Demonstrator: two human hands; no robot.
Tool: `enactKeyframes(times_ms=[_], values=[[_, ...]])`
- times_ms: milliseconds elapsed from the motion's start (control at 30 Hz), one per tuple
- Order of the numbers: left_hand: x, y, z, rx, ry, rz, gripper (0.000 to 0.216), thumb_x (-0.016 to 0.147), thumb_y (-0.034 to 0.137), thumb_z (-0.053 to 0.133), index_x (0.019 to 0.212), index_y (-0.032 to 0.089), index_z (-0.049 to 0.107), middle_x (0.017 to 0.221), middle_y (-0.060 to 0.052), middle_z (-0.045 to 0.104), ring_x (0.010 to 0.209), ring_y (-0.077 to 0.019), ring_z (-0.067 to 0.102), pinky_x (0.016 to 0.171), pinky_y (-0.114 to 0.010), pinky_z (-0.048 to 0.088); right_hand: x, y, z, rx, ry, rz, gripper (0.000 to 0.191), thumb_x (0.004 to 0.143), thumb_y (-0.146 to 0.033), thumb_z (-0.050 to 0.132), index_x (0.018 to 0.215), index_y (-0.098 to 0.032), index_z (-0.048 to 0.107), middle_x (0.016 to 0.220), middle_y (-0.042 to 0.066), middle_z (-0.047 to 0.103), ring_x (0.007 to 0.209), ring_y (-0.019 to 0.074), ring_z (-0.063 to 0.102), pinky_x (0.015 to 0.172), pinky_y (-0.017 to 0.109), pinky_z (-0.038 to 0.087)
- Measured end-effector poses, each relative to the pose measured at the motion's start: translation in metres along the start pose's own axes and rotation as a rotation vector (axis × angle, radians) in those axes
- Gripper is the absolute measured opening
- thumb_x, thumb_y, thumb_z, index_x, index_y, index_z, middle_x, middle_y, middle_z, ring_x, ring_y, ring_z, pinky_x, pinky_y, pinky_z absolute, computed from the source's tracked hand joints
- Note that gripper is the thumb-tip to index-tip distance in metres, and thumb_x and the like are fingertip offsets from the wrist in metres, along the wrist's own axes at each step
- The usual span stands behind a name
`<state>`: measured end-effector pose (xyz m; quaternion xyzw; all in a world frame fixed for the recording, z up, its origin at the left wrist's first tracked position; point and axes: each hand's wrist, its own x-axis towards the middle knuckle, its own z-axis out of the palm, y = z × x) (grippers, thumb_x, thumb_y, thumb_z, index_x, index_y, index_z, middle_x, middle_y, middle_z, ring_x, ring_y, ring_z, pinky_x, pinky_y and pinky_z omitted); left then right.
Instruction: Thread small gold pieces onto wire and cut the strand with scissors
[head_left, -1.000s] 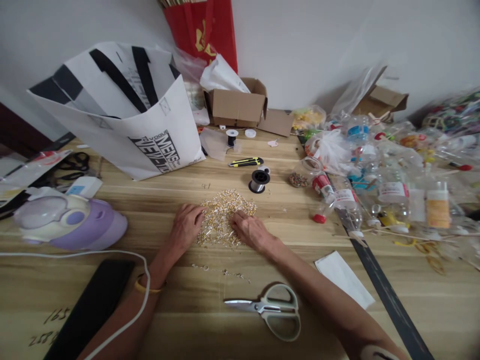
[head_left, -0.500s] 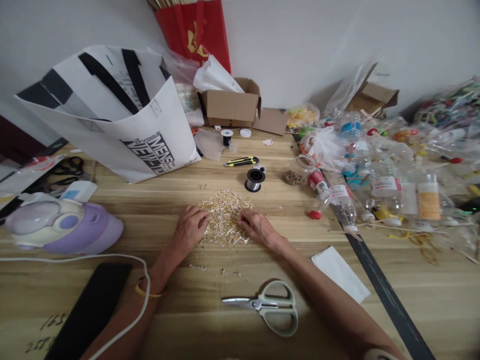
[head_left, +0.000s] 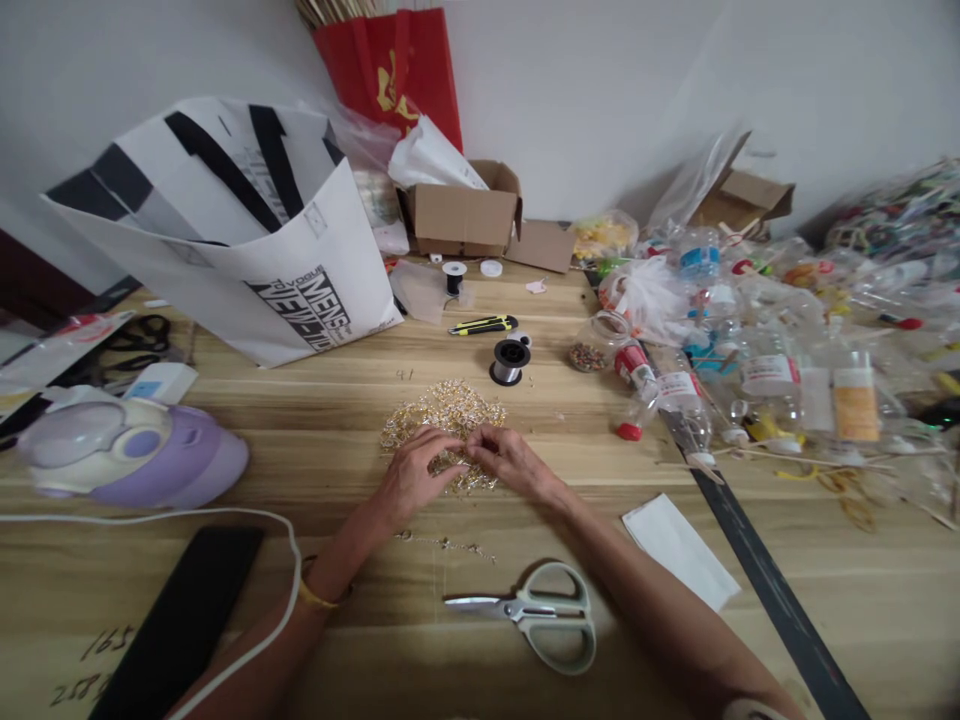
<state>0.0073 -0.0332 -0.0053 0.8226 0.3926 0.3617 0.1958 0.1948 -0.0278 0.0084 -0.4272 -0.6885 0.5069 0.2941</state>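
Note:
A loose pile of small gold and silver beads or findings (head_left: 450, 405) lies on the wooden table. My left hand (head_left: 421, 470) is over the pile's front left, thumb and fingers bent toward the right hand's fingertips. My right hand (head_left: 510, 457) comes in from the right with its fingers pinched together. The fingertips of both hands nearly meet above the pile; whatever they pinch is too small to make out. A thin beaded chain (head_left: 446, 544) lies just in front of the hands. Closer to me, scissors with pale handles (head_left: 551, 615) rest slightly open, blades pointing left.
Behind the pile are a spool of silvery wire (head_left: 509, 362) and a yellow-black box cutter (head_left: 484, 325). A white bag (head_left: 300, 270) and a purple device (head_left: 172, 455) stand left. Plastic bottles (head_left: 772, 370) crowd the right. Folded white paper (head_left: 679, 550) lies by my right arm.
My left hand has moved right across the pile to meet the right hand. The right hand has shifted only slightly, with its fingertips now against or close to the left's.

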Motion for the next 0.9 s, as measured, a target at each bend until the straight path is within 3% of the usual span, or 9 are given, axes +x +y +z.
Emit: enactKeyframes(times_ms=[167,467,567,667,767,900], values=[[-0.001,0.005,-0.003,0.059,0.01,0.015,0.007,0.079,0.021,0.066,0.081,0.016,0.061,0.078,-0.004,0.066,0.077,-0.0175,0.059,0.071,-0.03,0.047,0.0,0.002,0.004,0.117,-0.045,-0.021,0.026,0.085,-0.039,0.052,0.077,-0.014,0.053,0.064,-0.004,0.044,0.057,0.0085,0.036,0.052,0.02,0.028],[-0.002,0.008,-0.008,0.226,-0.136,0.172,0.019,0.089,0.021,0.051,0.073,0.016,0.058,0.068,-0.002,0.061,0.066,-0.0146,0.055,0.063,-0.027,0.045,-0.002,0.002,0.003,-0.02,-0.07,-0.042,0.012,0.082,-0.022,0.054,0.075,-0.013,0.058,0.065,-0.003,0.049,0.06,0.0089,0.04,0.056,0.02,0.032],[-0.002,0.011,-0.012,0.278,-0.126,0.171,0.015,0.089,0.021,0.052,0.076,0.016,0.057,0.071,-0.003,0.061,0.069,-0.016,0.057,0.064,-0.028,0.046,0.0,-0.001,0.003,-0.075,-0.066,-0.03,0.011,0.081,-0.02,0.055,0.075,-0.012,0.06,0.064,-0.003,0.049,0.058,0.0082,0.04,0.054,0.019,0.031],[-0.003,0.013,-0.015,0.311,-0.117,0.179,0.008,0.089,0.021,0.052,0.092,0.015,0.056,0.081,-0.005,0.063,0.079,-0.0183,0.059,0.071,-0.031,0.048,0.003,-0.006,0.001,-0.137,-0.083,-0.013,0.012,0.08,-0.02,0.055,0.074,-0.012,0.061,0.061,-0.004,0.048,0.056,0.0075,0.04,0.051,0.018,0.03],[-0.005,0.012,-0.017,0.392,-0.176,0.291,0.017,0.091,0.016,0.046,0.105,0.013,0.055,0.084,-0.007,0.063,0.082,-0.0198,0.06,0.073,-0.033,0.049,0.008,-0.01,-0.001,-0.155,-0.128,0.001,0.01,0.077,-0.015,0.055,0.074,-0.011,0.064,0.06,-0.004,0.051,0.056,0.0075,0.043,0.052,0.018,0.032],[-0.01,0.009,-0.017,0.5,-0.212,0.366,0.02,0.092,0.013,0.04,0.102,0.011,0.057,0.078,-0.007,0.063,0.076,-0.0199,0.059,0.067,-0.032,0.049,0.016,-0.011,-0.003,-0.117,-0.174,0.013,0.011,0.075,-0.014,0.056,0.073,-0.011,0.066,0.059,-0.004,0.053,0.054,0.0071,0.043,0.05,0.017,0.033]])
